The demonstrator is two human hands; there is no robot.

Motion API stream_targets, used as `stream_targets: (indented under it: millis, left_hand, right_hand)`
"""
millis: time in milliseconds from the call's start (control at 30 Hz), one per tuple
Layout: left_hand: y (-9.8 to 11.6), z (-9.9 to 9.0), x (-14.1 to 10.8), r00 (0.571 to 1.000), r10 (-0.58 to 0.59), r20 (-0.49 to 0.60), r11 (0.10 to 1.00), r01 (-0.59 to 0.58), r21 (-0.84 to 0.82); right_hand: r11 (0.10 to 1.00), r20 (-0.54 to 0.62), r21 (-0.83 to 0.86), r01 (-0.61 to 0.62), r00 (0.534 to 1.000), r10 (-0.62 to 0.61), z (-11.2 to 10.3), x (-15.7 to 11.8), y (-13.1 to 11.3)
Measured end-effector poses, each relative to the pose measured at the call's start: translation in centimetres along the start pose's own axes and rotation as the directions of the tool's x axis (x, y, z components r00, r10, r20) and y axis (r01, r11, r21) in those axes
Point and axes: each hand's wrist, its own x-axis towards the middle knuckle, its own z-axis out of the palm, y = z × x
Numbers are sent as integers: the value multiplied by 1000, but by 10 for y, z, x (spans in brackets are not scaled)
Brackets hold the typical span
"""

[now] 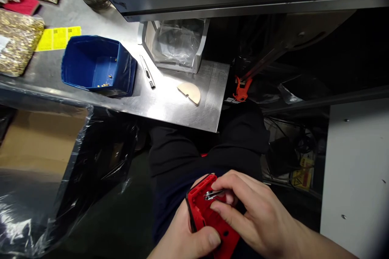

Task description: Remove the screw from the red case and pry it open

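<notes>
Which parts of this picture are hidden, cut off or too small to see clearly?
Head view:
- Red plastic housing: lower end cut off by the bottom edge; right side covered by the right hand.
- Left hand: mostly cut off by the bottom edge.
- Small silver metal piece: too small to identify.

Down low in the lap, the left hand grips a red plastic case from underneath, thumb pressed on its near edge, while the right hand pinches a small metal clip against the case's top corner. Up on the steel table sits a blue bin with a few brass bits inside, a utility knife just beside it, and a pale half-round piece near the table's edge. Bags of brass parts lie far left by a yellow label.
</notes>
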Motion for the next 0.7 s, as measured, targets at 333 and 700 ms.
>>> stream_targets:
  millis: [333, 700]
  left_hand:
    - [-10, -5, 6, 995, 97, -24, 977, -91, 194]
    - [1, -8, -2, 1000, 21, 17, 991, -23, 134]
  right_hand:
    - [985, 32, -120, 126, 992, -123, 6, 2, -3]
    - [970, -43, -206, 131, 989, -143, -6, 2, 2]
